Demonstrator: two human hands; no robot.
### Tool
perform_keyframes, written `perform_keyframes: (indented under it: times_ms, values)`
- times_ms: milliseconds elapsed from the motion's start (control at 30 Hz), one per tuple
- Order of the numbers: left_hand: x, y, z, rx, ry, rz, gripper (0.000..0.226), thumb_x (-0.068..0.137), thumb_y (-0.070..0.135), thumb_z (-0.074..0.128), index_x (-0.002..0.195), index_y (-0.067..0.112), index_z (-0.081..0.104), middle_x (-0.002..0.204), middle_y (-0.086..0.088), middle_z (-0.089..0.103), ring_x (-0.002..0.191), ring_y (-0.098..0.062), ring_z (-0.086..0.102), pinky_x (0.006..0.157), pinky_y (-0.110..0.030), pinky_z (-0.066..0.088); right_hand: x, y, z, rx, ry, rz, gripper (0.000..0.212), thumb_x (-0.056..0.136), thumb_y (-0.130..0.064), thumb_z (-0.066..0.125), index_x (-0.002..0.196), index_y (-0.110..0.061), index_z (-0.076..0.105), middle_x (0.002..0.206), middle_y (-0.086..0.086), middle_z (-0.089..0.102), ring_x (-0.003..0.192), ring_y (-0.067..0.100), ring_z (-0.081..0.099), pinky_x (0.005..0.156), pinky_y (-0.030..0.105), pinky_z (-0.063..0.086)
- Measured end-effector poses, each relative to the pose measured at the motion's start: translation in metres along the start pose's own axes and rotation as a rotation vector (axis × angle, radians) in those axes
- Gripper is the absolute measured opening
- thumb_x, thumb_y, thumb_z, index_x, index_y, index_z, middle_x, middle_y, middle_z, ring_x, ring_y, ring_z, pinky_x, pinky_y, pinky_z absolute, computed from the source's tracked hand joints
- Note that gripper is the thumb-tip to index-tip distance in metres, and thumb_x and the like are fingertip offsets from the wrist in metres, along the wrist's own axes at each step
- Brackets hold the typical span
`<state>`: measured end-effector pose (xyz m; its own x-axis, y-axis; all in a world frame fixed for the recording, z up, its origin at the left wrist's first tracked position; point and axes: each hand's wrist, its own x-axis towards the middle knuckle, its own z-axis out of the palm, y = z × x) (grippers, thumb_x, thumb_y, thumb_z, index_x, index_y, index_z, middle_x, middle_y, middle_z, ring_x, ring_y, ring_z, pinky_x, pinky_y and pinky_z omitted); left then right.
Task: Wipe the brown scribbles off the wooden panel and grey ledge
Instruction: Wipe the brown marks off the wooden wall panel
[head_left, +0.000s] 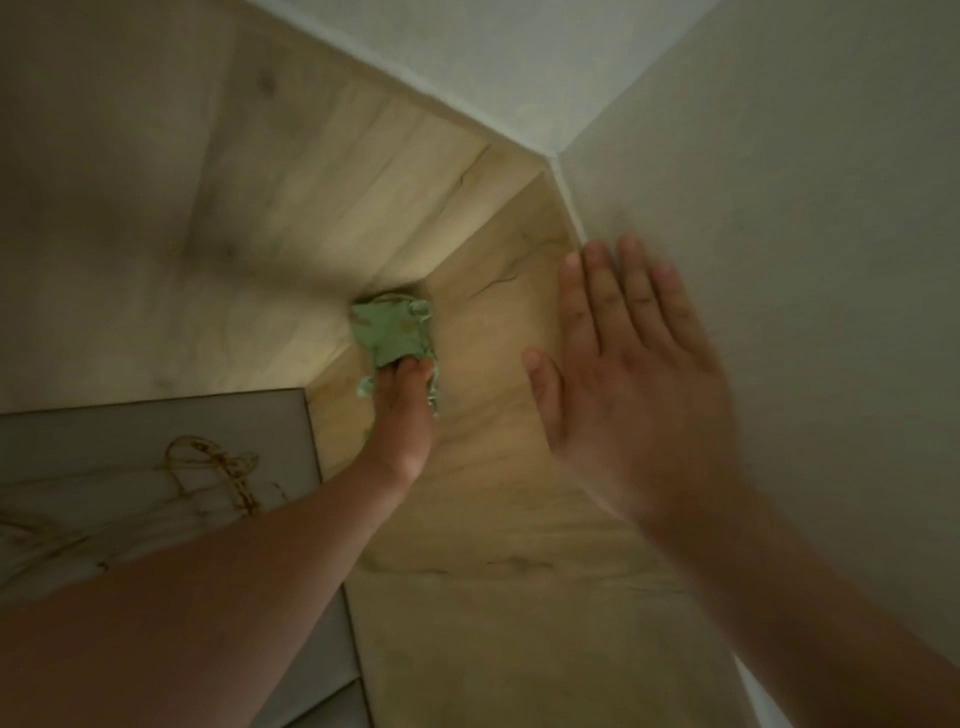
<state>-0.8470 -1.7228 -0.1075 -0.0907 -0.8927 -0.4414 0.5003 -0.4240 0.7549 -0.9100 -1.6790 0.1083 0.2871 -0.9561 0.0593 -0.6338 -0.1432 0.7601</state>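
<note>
My left hand (402, 415) grips a crumpled green cloth (392, 327) and presses it into the corner where two wooden panels (493, 364) meet. A faint brown mark shows just above the cloth. My right hand (634, 374) lies flat with straight fingers over the edge between the wooden panel and the pale wall. Brown scribbles (228, 467) run over the grey ledge (156, 431) at the lower left, partly hidden behind my left forearm.
A second wooden panel (234, 208) spreads to the upper left. Pale walls (779, 208) close in the right side and top, with a white trim strip (566, 197) along the panel's edge. The light is dim.
</note>
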Motion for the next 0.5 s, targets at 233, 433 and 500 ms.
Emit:
perform_keyframes:
  times_ms: [233, 433, 500]
  values:
    - [0.066, -0.064, -0.054, -0.076, 0.087, -0.306, 0.059, 0.085, 0.056, 0.052, 0.12, 0.011, 0.066, 0.115, -0.017, 0.07, 0.11, -0.037, 0.066, 0.092, -0.045, 0.051, -0.001, -0.002, 0.006, -0.049, 0.037, 0.007, 0.067, 0.111, -0.045, 0.023, 0.161, -0.001, 0.026, 0.166, 0.022, 0.029, 0.157, 0.038, 0.019, 0.128, 0.051, 0.015]
    - [0.128, -0.146, -0.119, -0.104, 0.149, -0.491, 0.063, 0.063, 0.071, 0.058, 0.101, 0.022, 0.071, 0.11, -0.018, 0.072, 0.101, -0.038, 0.069, 0.098, -0.058, 0.053, 0.0, -0.01, 0.014, -0.018, 0.082, 0.003, 0.064, 0.11, -0.041, 0.029, 0.161, -0.004, 0.029, 0.165, 0.02, 0.031, 0.156, 0.039, 0.022, 0.127, 0.052, 0.018]
    - [0.162, -0.183, -0.135, -0.076, 0.171, -0.48, 0.059, 0.055, 0.073, 0.054, 0.087, 0.024, 0.065, 0.098, -0.016, 0.068, 0.09, -0.033, 0.066, 0.089, -0.059, 0.053, 0.003, -0.011, 0.016, -0.029, 0.079, 0.01, 0.064, 0.109, -0.041, 0.029, 0.162, -0.006, 0.028, 0.166, 0.019, 0.03, 0.156, 0.038, 0.021, 0.128, 0.052, 0.017]
